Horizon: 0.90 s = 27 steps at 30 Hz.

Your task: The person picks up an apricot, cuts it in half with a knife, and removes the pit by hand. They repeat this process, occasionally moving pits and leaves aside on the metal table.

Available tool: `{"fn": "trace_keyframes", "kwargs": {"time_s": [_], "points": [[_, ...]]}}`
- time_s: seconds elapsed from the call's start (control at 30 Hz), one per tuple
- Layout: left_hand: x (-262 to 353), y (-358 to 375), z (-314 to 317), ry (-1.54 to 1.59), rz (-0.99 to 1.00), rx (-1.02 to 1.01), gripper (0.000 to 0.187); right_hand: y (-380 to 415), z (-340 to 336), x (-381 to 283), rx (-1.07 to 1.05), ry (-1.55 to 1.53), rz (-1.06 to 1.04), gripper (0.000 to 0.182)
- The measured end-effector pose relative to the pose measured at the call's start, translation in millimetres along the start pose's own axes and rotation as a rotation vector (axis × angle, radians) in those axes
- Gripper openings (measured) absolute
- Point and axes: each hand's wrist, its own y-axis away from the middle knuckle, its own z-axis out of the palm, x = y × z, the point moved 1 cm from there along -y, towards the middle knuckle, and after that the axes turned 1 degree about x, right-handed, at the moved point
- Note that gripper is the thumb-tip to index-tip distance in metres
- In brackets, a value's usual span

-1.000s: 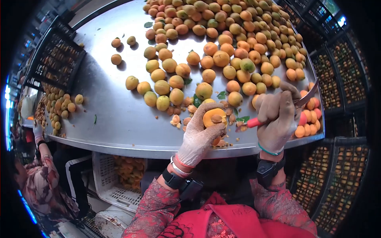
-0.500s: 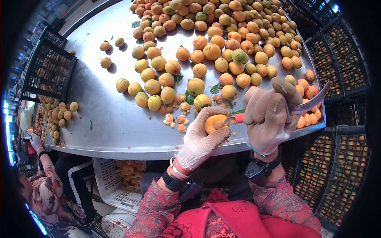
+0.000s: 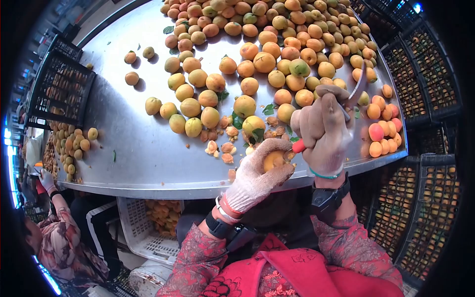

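Note:
My left hand (image 3: 255, 173), in a stained white knit glove, is closed around a cut apricot (image 3: 272, 161) just over the table's near edge. A brown pit (image 3: 288, 155) shows at the fruit's right side. My right hand (image 3: 319, 131), gloved too, is a fist around a curved knife (image 3: 359, 85) whose blade points up and away. From the fist's left side a red handle end (image 3: 299, 146) sticks out, right at the apricot. Loose pits (image 3: 227, 148) and a whole apricot with a leaf (image 3: 253, 126) lie just beyond my left hand.
Apricots (image 3: 297, 42) are heaped at the back of the metal table (image 3: 133, 148). Apricot halves (image 3: 380, 131) sit at its right corner. A white crate (image 3: 133, 222) with fruit stands below the edge. Black crates (image 3: 430, 208) line the right. Another person (image 3: 64, 237) works at left.
My right fist has turned and shifted left, swinging the blade from pointing right to pointing up. The cut apricot has tilted, and its pit now shows at the fruit's right edge.

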Motion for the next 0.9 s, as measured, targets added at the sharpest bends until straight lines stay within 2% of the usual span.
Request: {"fn": "trace_keyframes", "kwargs": {"time_s": [0.07,0.2,0.33,0.37,0.5,0.6,0.77,0.8,0.83,0.87,0.9], "points": [[-0.9,1.2,0.3,0.003,-0.008,-0.005,0.034,-4.2,-2.5,1.3,0.119,-0.029,0.134,0.015],[-2.6,1.7,0.4,-0.101,0.046,0.027,0.035,-3.3,-10.6,9.4,0.164,-0.011,0.183,0.018],[-6.3,-0.1,-0.8,-0.236,0.218,0.041,0.036,-4.1,-18.9,15.9,0.268,-0.166,0.323,0.021],[-6.7,-0.9,-2.2,-0.289,0.258,0.044,0.035,-4.3,-17.7,17.3,0.370,-0.171,0.335,0.025],[-7.7,-1.6,-4.7,-0.351,0.362,0.046,0.035,-3.3,-24.8,25.8,0.420,-0.258,0.392,0.034],[-9.9,-0.1,-4.8,-0.367,0.302,0.032,0.036,-1.3,-28.3,32.0,0.489,-0.364,0.438,0.036],[-8.8,1.7,-4.0,-0.346,0.419,0.075,0.035,3.0,-31.5,38.1,0.502,-0.479,0.526,0.032],[-9.1,2.7,-3.0,-0.350,0.419,0.082,0.035,2.2,-30.9,39.5,0.503,-0.523,0.510,0.033],[-10.8,3.3,-1.5,-0.161,0.287,0.089,0.033,1.6,-28.7,39.2,0.498,-0.525,0.511,0.033],[-11.8,3.5,0.0,0.029,0.156,0.090,0.032,0.7,-26.8,35.0,0.451,-0.397,0.431,0.033],[-9.8,2.9,0.7,0.029,0.164,0.087,0.032,-1.4,-23.6,28.6,0.402,-0.268,0.346,0.033]]}}
